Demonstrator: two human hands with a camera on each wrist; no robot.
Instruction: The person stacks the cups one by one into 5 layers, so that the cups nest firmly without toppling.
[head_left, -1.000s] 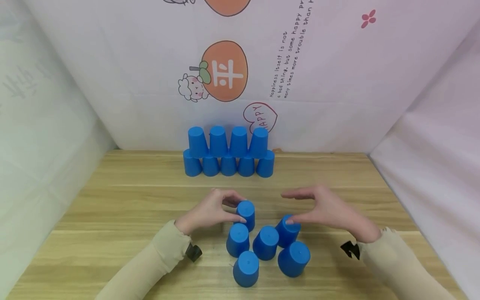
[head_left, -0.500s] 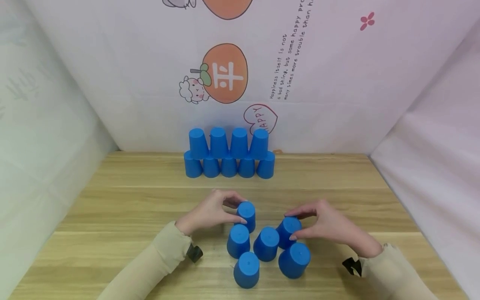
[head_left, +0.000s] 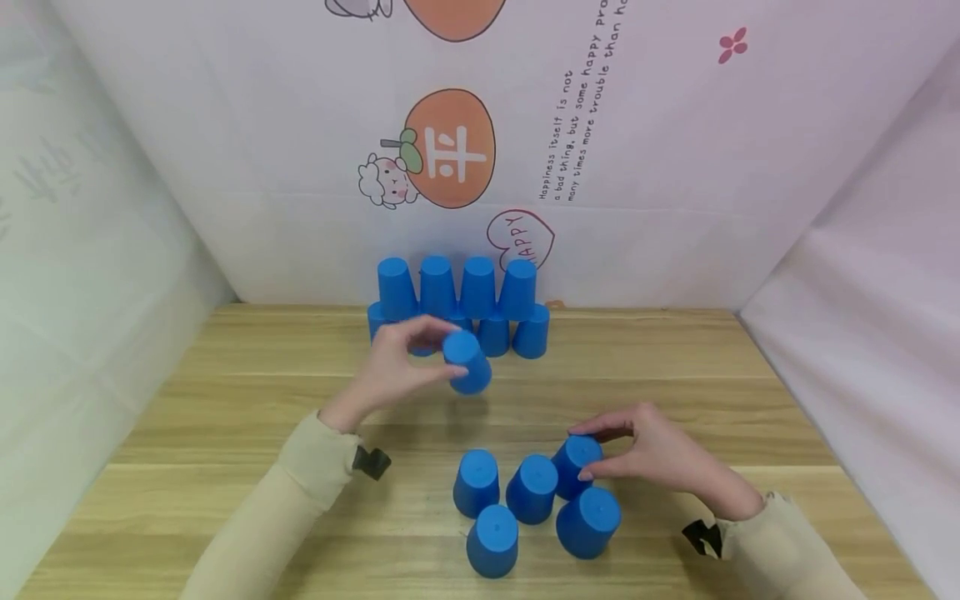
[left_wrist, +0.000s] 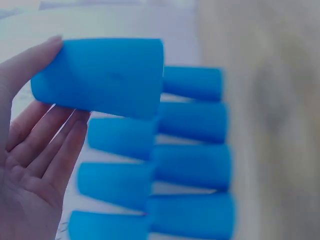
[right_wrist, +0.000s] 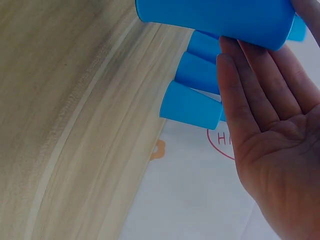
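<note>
My left hand [head_left: 393,367] pinches a blue cup [head_left: 468,364] between thumb and fingers, upside down and slightly tilted, off the table in front of the stacked cups. In the left wrist view the held cup [left_wrist: 100,75] has the thumb on one side and the fingers on the other. My right hand [head_left: 660,458] grips another upside-down cup [head_left: 580,465] in the near group; its thumb and fingers lie on opposite sides. At the back, an upper row of cups [head_left: 438,287] stands on a lower row [head_left: 531,332], partly hidden by my left hand.
Several more upside-down cups stand close around the right hand's cup: one at the left [head_left: 476,483], one in the middle [head_left: 532,490], one in front [head_left: 492,542] and one at the right [head_left: 588,522]. A printed white cloth [head_left: 637,250] rises behind the wooden table [head_left: 225,400].
My left hand has lifted its cup from the near group and carried it away, back and left, toward the stacked rows. My right hand came down onto its cup and has stayed there.
</note>
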